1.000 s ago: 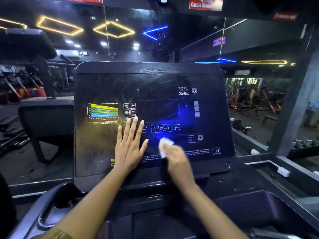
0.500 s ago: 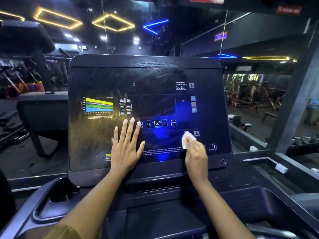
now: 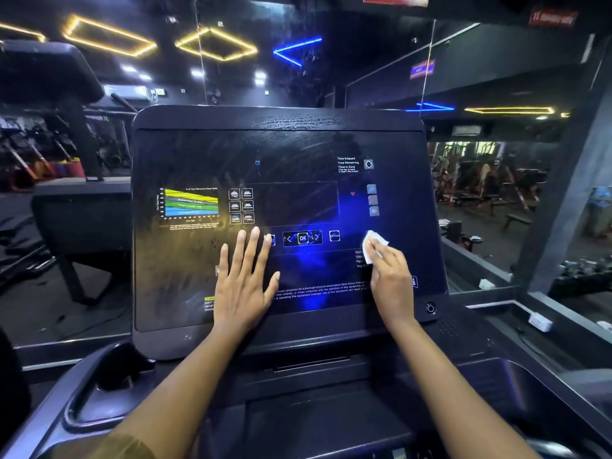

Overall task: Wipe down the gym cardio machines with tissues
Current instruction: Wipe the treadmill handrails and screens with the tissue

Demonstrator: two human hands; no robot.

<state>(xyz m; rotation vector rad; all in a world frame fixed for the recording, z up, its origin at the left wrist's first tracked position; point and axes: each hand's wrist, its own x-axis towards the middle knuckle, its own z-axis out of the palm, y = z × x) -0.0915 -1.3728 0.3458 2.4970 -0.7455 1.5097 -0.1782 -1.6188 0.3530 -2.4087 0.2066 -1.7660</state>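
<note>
A black glossy treadmill console panel [image 3: 185, 154] fills the middle of the head view, with a coloured heart-rate chart at its left and an OK button in the centre. My left hand [image 3: 243, 283] lies flat on the panel's lower middle, fingers straight and spread. My right hand [image 3: 390, 279] presses a small white tissue [image 3: 374, 243] against the panel's lower right, pinching it under the fingertips beside the OPTION button.
A cup holder recess [image 3: 96, 402] sits at the lower left of the machine. A mirror wall [image 3: 496, 180] behind reflects gym equipment and ceiling lights. Another machine's console [image 3: 46, 71] stands at the left. A ledge [image 3: 539, 323] runs along the right.
My right hand has carried the tissue rightward and upward across the panel, from below the OK button to the right side. My left hand has stayed flat in place.
</note>
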